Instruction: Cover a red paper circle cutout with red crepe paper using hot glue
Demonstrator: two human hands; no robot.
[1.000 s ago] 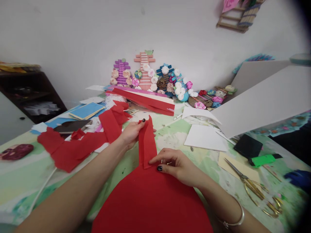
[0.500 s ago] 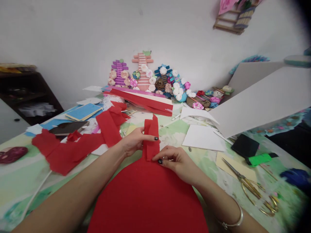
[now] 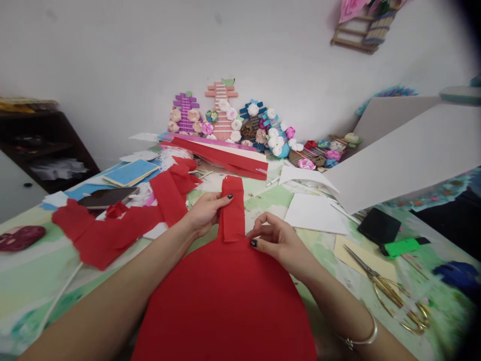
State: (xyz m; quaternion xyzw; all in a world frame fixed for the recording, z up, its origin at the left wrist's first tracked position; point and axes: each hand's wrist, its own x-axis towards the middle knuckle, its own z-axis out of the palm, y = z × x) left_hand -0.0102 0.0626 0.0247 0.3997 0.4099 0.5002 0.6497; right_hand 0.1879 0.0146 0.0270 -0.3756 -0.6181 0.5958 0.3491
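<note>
A large red rounded board (image 3: 225, 301) with a narrow neck lies in front of me. A folded strip of red crepe paper (image 3: 233, 213) covers the neck and its lower edge meets the rounded part. My left hand (image 3: 206, 213) is closed around the neck's left side, its thumb pressed on the strip and its other fingers behind. At the lower right corner of the neck, my right hand (image 3: 276, 243) has thumb and forefinger pinched together at the red paper's edge. The exact grip of those fingertips is partly hidden.
Red crepe paper scraps (image 3: 112, 230) lie at left, near a blue notebook (image 3: 130, 172). Gold-handled scissors (image 3: 383, 283), a green-handled cutter (image 3: 402, 247) and a white sheet (image 3: 315, 213) lie at right. Flower-decorated paper instruments (image 3: 221, 113) stand along the wall.
The strip's upper end, raised and uneven before, now lies flatter and straighter along the neck. My left hand has shifted slightly up and left; my right hand has moved slightly right and up.
</note>
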